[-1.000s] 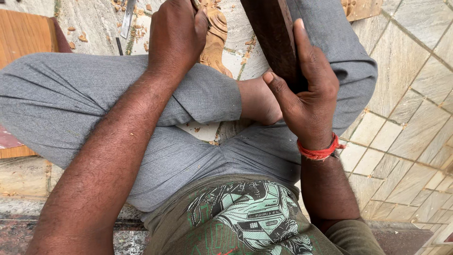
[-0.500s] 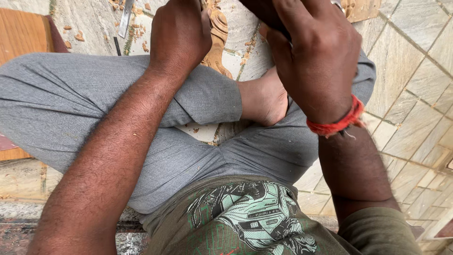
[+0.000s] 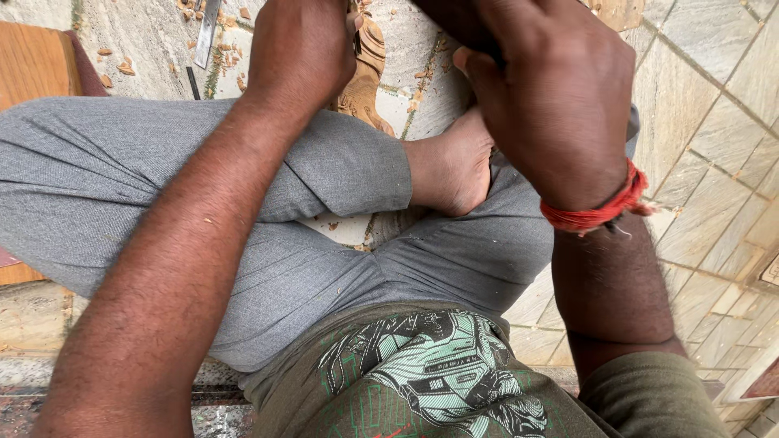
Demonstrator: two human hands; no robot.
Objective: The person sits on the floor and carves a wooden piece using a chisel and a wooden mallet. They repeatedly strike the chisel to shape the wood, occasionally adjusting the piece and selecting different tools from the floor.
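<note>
A person sits cross-legged on a stone-tiled floor (image 3: 698, 154), both hands at work above the knees. The left hand (image 3: 302, 50), at 11 o'clock in the view, is closed into a fist over the top of a carved wooden piece (image 3: 367, 69); the tool it may hold is hidden. The carving, pale brown with rounded, scrolled relief, runs its long axis from 12 o'clock down toward 6, its lower end reaching the grey trouser leg (image 3: 203, 170). The right hand (image 3: 560, 97), at 1 o'clock, is wrapped tight around a dark, smooth wooden block (image 3: 450, 20) that angles up out of the picture; a red thread band (image 3: 596, 212) circles that wrist. A bare foot (image 3: 450, 166) lies between the hands, just below the carving. Wood chips (image 3: 114, 65) and a flat metal blade (image 3: 207, 32) lie on the floor at 10 o'clock, beside a wooden board (image 3: 32, 65).
</note>
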